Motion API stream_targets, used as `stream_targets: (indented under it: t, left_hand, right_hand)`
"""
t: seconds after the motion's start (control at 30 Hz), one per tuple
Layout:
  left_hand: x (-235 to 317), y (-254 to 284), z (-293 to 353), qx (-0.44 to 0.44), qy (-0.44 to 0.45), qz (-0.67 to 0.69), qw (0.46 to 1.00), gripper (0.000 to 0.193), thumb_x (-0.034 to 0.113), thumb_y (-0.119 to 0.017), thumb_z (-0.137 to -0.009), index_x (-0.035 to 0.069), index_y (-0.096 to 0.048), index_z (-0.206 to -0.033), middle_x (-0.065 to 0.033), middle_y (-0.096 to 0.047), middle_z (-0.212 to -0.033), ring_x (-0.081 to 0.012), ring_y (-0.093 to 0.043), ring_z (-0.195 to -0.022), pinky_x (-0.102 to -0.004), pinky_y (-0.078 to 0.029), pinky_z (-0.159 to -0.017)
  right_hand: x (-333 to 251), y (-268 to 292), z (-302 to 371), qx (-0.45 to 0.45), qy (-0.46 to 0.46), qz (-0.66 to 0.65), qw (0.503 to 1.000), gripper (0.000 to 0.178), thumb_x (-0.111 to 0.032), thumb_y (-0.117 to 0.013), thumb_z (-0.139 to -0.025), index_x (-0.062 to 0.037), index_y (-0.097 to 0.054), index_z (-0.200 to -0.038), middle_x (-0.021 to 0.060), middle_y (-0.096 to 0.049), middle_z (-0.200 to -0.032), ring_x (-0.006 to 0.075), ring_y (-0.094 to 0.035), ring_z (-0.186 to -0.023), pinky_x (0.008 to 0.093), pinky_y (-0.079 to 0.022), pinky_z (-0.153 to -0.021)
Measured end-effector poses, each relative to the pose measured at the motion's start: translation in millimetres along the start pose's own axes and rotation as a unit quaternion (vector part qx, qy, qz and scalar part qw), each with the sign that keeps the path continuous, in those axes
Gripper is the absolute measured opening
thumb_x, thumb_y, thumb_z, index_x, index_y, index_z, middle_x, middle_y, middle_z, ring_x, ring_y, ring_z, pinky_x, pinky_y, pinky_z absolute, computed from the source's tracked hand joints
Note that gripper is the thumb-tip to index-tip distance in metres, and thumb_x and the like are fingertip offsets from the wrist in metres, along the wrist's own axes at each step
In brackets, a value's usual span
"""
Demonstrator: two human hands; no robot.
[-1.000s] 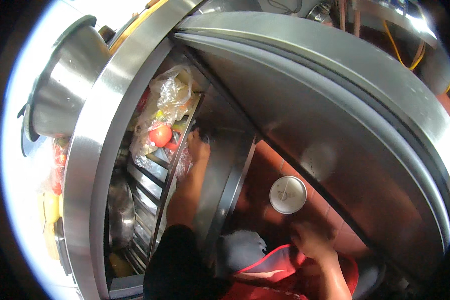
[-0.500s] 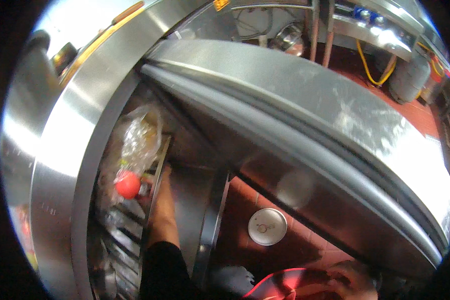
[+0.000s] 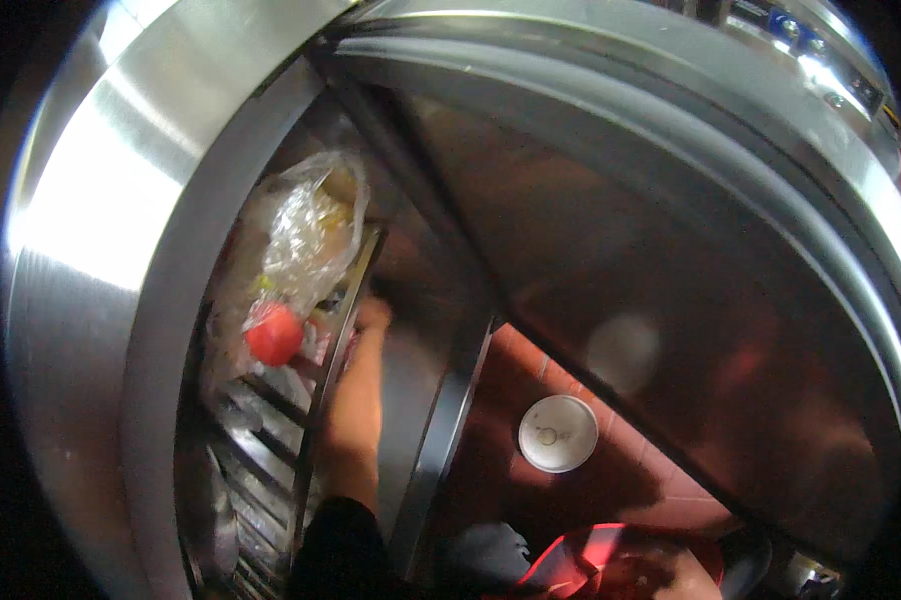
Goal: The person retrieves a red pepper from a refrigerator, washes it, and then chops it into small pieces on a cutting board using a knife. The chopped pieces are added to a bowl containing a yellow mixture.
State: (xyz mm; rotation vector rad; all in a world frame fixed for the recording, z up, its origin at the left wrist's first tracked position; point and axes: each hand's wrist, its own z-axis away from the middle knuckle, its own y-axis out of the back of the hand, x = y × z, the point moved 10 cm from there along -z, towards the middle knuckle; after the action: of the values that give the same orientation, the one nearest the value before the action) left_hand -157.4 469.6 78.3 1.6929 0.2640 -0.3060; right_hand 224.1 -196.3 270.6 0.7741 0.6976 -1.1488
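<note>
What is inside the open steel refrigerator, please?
Inside the refrigerator: a clear plastic bag, a red round item, wire shelves. The left hand reaches in; deeper contents are hidden.

Clear plastic bag (image 3: pixel 306 235) and red tomato (image 3: pixel 274 334) crowd the narrow shelf opening.

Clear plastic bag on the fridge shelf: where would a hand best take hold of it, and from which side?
Probably the crumpled upper part of the clear plastic bag, coming from the open door side on the right, where the left hand already reaches the wire shelf. The loose film bunches there and would pinch easily; lower down it bulges around a red tomato.
</note>
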Motion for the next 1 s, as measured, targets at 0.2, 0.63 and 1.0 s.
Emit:
stream_targets:
  t: [0.2,0.63,1.0]
  left_hand:
    - [124.5,65.7,128.5,-0.022,-0.161,0.171,0.972,0.066,0.036,-0.062,-0.09,0.008,-0.043,-0.147,-0.0216,-0.046,-0.145,-0.0387,-0.043,-0.135,-0.0531,-0.034,-0.11]
    - [-31.2,102.3,123.9,0.005,-0.031,0.439,0.898,0.052,0.015,-0.069,-0.083,-0.003,-0.054,-0.13,-0.0266,-0.06,-0.125,-0.0394,-0.058,-0.116,-0.0448,-0.046,-0.1]
    - [58.8,70.8,156.7,0.009,-0.188,0.356,0.915,0.042,0.011,-0.064,-0.08,0.009,-0.064,-0.122,-0.0191,-0.058,-0.129,-0.0389,-0.052,-0.123,-0.0468,-0.041,-0.107]
  right_hand:
    - [-21.2,-32.4,-65.8,-0.047,0.07,-0.005,0.996,0.032,-0.015,-0.066,-0.091,-0.0078,-0.066,-0.122,0.0147,-0.069,-0.111,0.031,-0.065,-0.107,0.0383,-0.051,-0.092]
    - [40.9,-41.5,-59.1,0.048,0.056,0.115,0.991,0.032,-0.024,-0.066,-0.085,-0.0086,-0.067,-0.113,0.018,-0.07,-0.099,0.0387,-0.067,-0.093,0.0479,-0.054,-0.081]
    - [62.6,-57.4,-60.1,0.038,0.039,0.213,0.975,0.039,-0.033,-0.062,-0.088,-0.0105,-0.064,-0.12,0.02,-0.069,-0.103,0.0397,-0.066,-0.095,0.0515,-0.053,-0.08]
